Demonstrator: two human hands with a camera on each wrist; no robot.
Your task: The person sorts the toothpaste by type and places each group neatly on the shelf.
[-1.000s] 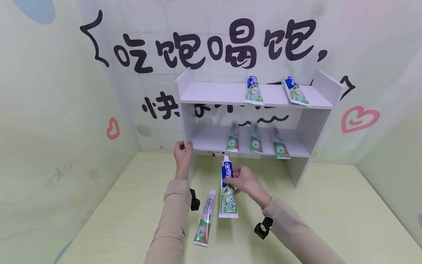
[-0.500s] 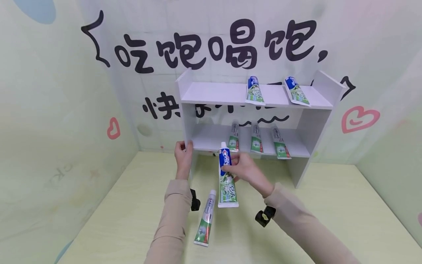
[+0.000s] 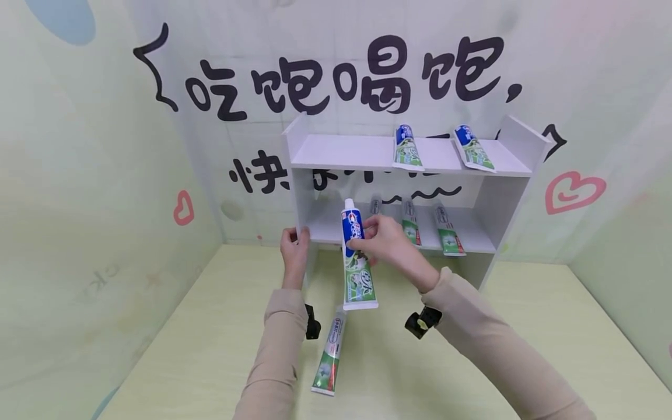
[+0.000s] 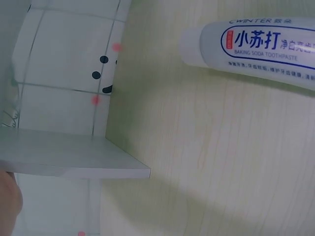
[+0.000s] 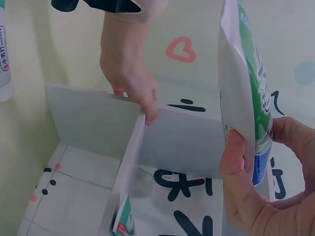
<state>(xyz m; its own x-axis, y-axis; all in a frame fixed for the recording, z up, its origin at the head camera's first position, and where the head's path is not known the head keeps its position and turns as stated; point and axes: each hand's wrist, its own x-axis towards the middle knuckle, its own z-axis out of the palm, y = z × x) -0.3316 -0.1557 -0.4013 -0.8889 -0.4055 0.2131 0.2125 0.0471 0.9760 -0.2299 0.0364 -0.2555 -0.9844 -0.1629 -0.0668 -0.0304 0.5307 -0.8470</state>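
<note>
My right hand (image 3: 391, 245) pinches a blue and green toothpaste tube (image 3: 359, 280), cap up, in front of the middle shelf. In the right wrist view, thumb and fingers press its two faces (image 5: 236, 83). My left hand (image 3: 295, 254) grips the left side panel of a white two-tier shelf rack (image 3: 346, 150) near the middle board. Below the raised tube, a silver and green baking soda toothpaste tube (image 3: 329, 357) lies on the table; its cap end fills the upper right of the left wrist view (image 4: 256, 54).
On the top board lie two blue and green tubes, one near the middle (image 3: 408, 150) and one at right (image 3: 474, 149). Three silver and green tubes lie on the middle board; the leftmost tube (image 3: 375, 205) is partly behind my right hand. Printed walls enclose the pale table (image 3: 210, 350).
My right hand has lifted the blue and green toothpaste tube from below the middle board to in front of it, slightly leftward. My left hand stays on the side panel.
</note>
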